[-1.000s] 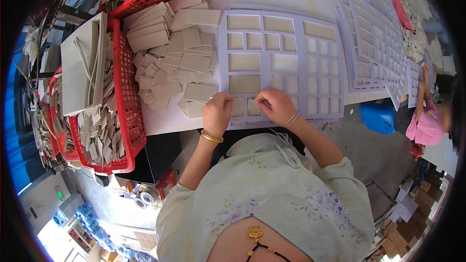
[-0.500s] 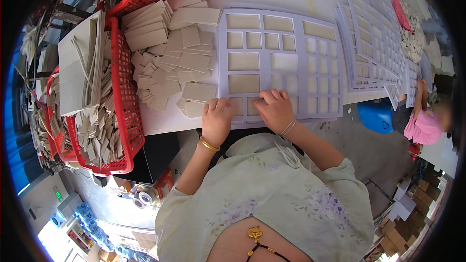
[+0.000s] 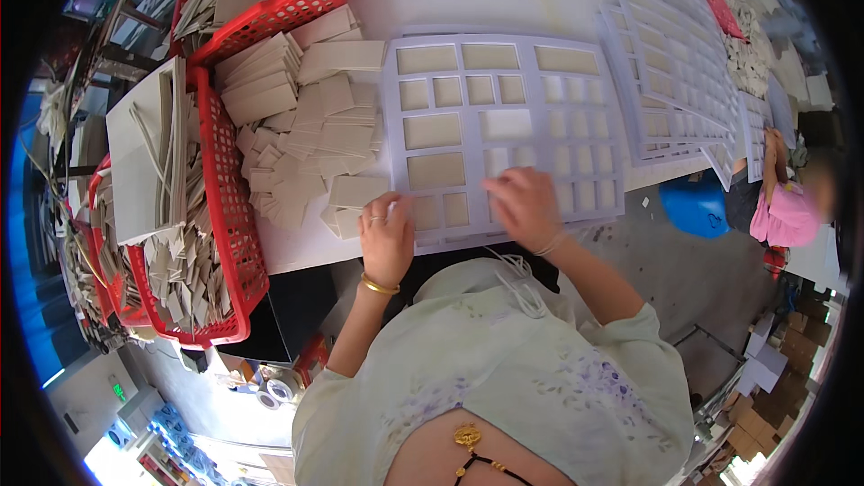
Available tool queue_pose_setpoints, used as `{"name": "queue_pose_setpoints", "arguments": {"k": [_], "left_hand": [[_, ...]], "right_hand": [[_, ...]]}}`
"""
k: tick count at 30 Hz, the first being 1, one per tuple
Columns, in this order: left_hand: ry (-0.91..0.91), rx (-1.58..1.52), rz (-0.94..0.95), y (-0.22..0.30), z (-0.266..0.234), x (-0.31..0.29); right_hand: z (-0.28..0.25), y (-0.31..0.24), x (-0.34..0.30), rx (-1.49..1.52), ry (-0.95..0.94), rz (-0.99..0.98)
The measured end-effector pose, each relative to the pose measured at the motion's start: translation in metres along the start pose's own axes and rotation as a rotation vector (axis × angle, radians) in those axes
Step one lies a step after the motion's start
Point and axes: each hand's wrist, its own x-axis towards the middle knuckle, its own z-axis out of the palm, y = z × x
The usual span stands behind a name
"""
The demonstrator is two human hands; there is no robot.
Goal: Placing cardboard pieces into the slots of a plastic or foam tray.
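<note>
A white frame panel [image 3: 471, 144] with many rectangular openings lies on the table in front of me. Grey-beige card pieces [image 3: 434, 170] show in openings on its left side, while some middle openings look white. At the panel's lower left edge is my left hand [image 3: 387, 243], its fingers bent in and closed; a tiny pale bit shows by thumb and forefinger, too small to name. My right hand [image 3: 528, 209] hovers over the lower middle openings, fingers loosely stretched leftward and blurred, with nothing visible in them. Loose card pieces [image 3: 310, 130] lie heaped left of the panel.
Red perforated baskets [image 3: 220, 207] full of card pieces stand at the left, with large card sheets [image 3: 144, 153] on one. More white panels [image 3: 670, 76] are stacked at the right. A person in pink [image 3: 785, 214] sits far right, near a blue stool [image 3: 693, 209].
My right hand has lifted from the lower left openings and moved right over the panel. My left hand stays by the panel's edge. The whole view has shifted slightly.
</note>
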Motion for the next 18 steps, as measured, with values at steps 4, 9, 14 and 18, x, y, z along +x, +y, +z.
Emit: {"name": "queue_pose_setpoints", "arguments": {"k": [4,9,14,18], "left_hand": [[0.003,-0.139,-0.066,-0.009,-0.004,-0.009],[-0.086,-0.218,0.017,-0.013,0.001,-0.015],[-0.027,-0.137,0.022,-0.011,0.0,-0.017],[-0.051,-0.147,0.054,-0.009,0.005,-0.015]], "right_hand": [[-0.039,0.077,-0.059,-0.333,0.318,0.267],[-0.069,0.125,-0.142,-0.679,0.054,0.716],[-0.052,0.123,-0.155,-0.286,0.067,0.864],[-0.056,0.139,-0.163,0.193,0.36,1.0]]}}
